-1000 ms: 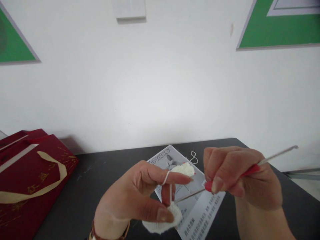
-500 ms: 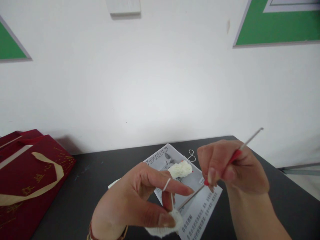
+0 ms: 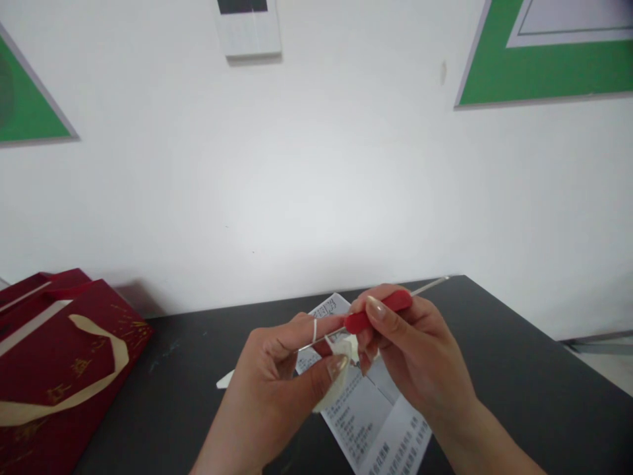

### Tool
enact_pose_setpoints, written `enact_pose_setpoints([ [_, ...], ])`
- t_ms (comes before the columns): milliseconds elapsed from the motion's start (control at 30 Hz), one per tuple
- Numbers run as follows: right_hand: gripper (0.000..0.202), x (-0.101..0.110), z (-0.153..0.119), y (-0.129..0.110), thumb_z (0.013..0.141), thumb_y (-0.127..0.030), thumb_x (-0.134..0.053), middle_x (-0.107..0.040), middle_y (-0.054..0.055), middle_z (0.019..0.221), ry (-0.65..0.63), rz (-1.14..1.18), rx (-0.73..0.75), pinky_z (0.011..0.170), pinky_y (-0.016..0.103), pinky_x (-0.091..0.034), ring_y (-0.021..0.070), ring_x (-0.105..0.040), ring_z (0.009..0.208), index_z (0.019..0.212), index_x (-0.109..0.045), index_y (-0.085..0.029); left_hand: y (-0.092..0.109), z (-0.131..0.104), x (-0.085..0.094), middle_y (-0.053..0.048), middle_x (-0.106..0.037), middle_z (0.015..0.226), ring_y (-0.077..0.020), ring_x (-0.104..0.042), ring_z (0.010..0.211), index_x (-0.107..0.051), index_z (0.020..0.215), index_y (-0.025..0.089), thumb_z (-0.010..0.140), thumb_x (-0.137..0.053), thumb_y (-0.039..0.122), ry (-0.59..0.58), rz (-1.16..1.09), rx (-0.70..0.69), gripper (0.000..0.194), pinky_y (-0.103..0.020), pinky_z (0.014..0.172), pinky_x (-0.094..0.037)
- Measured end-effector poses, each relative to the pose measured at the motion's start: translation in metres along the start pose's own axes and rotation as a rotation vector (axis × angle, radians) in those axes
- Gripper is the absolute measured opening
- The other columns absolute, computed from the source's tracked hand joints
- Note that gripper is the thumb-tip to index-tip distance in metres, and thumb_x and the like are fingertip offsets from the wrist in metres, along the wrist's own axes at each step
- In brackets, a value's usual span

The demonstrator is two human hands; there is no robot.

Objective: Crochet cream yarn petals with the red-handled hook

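My left hand pinches the white crocheted piece, yarn looped over its index finger. My right hand grasps the red-handled crochet hook, shaft directed leftward. Fabric is partly formed, yarn unsevered; rows outstanding: indeterminable. Below the grip: printed sheet. Farther left: red gift bag.

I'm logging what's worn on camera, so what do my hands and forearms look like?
Your left hand and right hand wear no gloves. Both thumbnails look glossy, perhaps with pale gold polish; no sleeve shows on either forearm.
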State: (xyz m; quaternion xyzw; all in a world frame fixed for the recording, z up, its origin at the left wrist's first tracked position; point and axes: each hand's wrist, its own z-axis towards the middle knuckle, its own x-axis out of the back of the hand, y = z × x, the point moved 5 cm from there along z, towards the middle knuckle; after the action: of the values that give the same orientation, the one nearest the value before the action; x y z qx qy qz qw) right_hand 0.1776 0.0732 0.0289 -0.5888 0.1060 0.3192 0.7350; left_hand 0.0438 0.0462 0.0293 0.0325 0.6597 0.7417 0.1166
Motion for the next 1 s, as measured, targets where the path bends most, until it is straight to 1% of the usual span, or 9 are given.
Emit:
enact_pose_setpoints([
  [67, 0.016, 0.0, -0.001, 0.0, 0.084, -0.032, -0.073, -0.067, -0.001, 0.056, 0.005, -0.041, 0.039, 0.044, 0.016, -0.053, 0.0077, -0.059, 0.045, 0.079, -0.076, -0.017, -0.004, 0.002, -0.001, -0.005, -0.073, 0.081, -0.0203, -0.06, 0.08, -0.079, 0.105, 0.028, 0.077, -0.077, 0.02, -0.004, -0.022, 0.042, 0.03, -0.029, 0.071, -0.047],
  [133, 0.018, 0.0, 0.0, 0.003, 0.085, -0.033, -0.072, -0.065, -0.001, 0.055, 0.005, -0.045, 0.03, 0.043, 0.016, -0.052, 0.0075, -0.058, 0.044, 0.078, -0.076, -0.017, -0.005, 0.004, 0.0, -0.005, -0.075, 0.081, -0.0212, -0.062, 0.082, -0.079, 0.106, 0.029, 0.075, -0.079, 0.021, -0.009, -0.035, 0.063, 0.031, -0.032, 0.076, -0.048],
  [233, 0.021, 0.002, 0.003, 0.006, 0.083, -0.036, -0.074, -0.062, -0.002, 0.052, 0.018, -0.027, -0.001, 0.039, 0.015, -0.049, 0.0068, -0.054, 0.042, 0.074, -0.075, -0.016, -0.005, 0.006, 0.003, -0.004, -0.077, 0.086, -0.0209, -0.065, 0.082, -0.078, 0.107, 0.03, 0.072, -0.081, 0.021, 0.002, -0.063, 0.059, 0.035, -0.032, 0.079, -0.049],
  [333, 0.02, 0.002, 0.004, 0.006, 0.081, -0.035, -0.075, -0.061, -0.002, 0.05, 0.02, -0.027, -0.013, 0.038, 0.015, -0.047, 0.0066, -0.053, 0.041, 0.074, -0.075, -0.016, -0.003, 0.005, 0.005, -0.004, -0.079, 0.091, -0.021, -0.066, 0.088, -0.079, 0.104, 0.03, 0.074, -0.081, 0.022, 0.043, -0.078, 0.032, 0.032, -0.031, 0.084, -0.049],
  [500, 0.019, 0.001, 0.004, 0.007, 0.083, -0.032, -0.074, -0.063, -0.002, 0.053, 0.004, -0.03, 0.01, 0.041, 0.014, -0.049, 0.0061, -0.055, 0.043, 0.073, -0.074, -0.016, -0.006, 0.004, 0.001, -0.002, -0.08, 0.087, -0.0175, -0.066, 0.083, -0.08, 0.103, 0.031, 0.074, -0.081, 0.022, 0.089, -0.083, 0.018, 0.03, -0.024, 0.073, -0.049],
  [633, 0.015, 0.001, 0.005, 0.008, 0.082, -0.029, -0.075, -0.065, -0.002, 0.055, -0.003, -0.031, 0.029, 0.044, 0.014, -0.05, 0.0059, -0.058, 0.044, 0.075, -0.074, -0.016, -0.009, 0.004, 0.002, -0.001, -0.078, 0.085, -0.0186, -0.065, 0.084, -0.079, 0.106, 0.032, 0.075, -0.08, 0.024, 0.142, -0.016, 0.006, 0.033, -0.027, 0.078, -0.05],
  [733, 0.013, 0.002, 0.007, 0.01, 0.081, -0.028, -0.077, -0.066, -0.003, 0.055, -0.012, -0.016, 0.023, 0.045, 0.015, -0.05, 0.0066, -0.059, 0.045, 0.075, -0.074, -0.016, -0.011, 0.004, 0.002, -0.001, -0.076, 0.08, -0.0182, -0.065, 0.079, -0.076, 0.112, 0.032, 0.076, -0.08, 0.026, 0.138, 0.034, 0.006, 0.037, -0.028, 0.078, -0.052],
  [867, 0.017, 0.004, 0.01, 0.015, 0.079, -0.03, -0.078, -0.066, -0.001, 0.058, 0.015, 0.001, -0.023, 0.046, 0.014, -0.049, 0.0059, -0.056, 0.048, 0.071, -0.074, -0.015, -0.01, 0.005, 0.001, -0.002, -0.077, 0.087, -0.0203, -0.067, 0.087, -0.074, 0.116, 0.031, 0.077, -0.078, 0.025, 0.116, 0.092, -0.03, 0.039, -0.029, 0.083, -0.053],
  [1000, 0.022, 0.004, 0.01, 0.019, 0.08, -0.035, -0.076, -0.062, -0.002, 0.054, 0.026, 0.042, -0.074, 0.04, 0.015, -0.049, 0.0062, -0.053, 0.042, 0.07, -0.073, -0.016, -0.005, 0.0, 0.0, -0.002, -0.078, 0.099, -0.0197, -0.068, 0.093, -0.071, 0.121, 0.032, 0.081, -0.074, 0.026, 0.105, 0.116, -0.032, 0.041, -0.027, 0.086, -0.052],
])
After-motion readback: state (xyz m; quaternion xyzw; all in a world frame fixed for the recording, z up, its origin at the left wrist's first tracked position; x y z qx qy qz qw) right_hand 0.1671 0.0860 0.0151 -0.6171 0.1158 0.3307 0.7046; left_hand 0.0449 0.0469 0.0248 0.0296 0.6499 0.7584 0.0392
